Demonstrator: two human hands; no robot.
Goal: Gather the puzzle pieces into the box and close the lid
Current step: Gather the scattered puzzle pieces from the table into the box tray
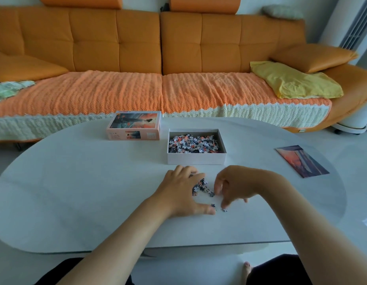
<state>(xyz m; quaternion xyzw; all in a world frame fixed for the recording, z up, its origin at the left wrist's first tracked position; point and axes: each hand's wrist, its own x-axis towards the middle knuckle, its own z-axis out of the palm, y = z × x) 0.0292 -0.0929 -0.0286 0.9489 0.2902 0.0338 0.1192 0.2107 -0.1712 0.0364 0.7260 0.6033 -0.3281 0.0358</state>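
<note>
Puzzle pieces [202, 187] lie in a small heap on the near middle of the white tabletop [85, 192], between your two hands; two stray pieces sit a little nearer you, one [213, 205] touching the tip of your left thumb, the other [224, 210] just under your right fingertips. Your left hand [183, 190] rests on the tabletop at the left of the heap, its fingers curled over the pieces and cupping them, the thumb stretched out flat along the surface; your right hand [236, 184] hangs at the right of the heap with the wrist raised and the fingers bent downward, the tips at the tabletop; whether it pinches any piece you cannot tell.

Just beyond your hands stands the open box [197, 158], a shallow white tray already holding a thick layer of grey, white and orange pieces; its lid [135, 125], printed with a picture of a figure against an orange sky, lies apart to the far left of the box, top side up. A printed picture sheet [302, 161] lies flat near the right edge of the tabletop, well apart from the box.

Behind the tabletop runs an orange sofa [137, 44] with a knitted orange cover; a yellow cloth [291, 81] lies on its right end.
</note>
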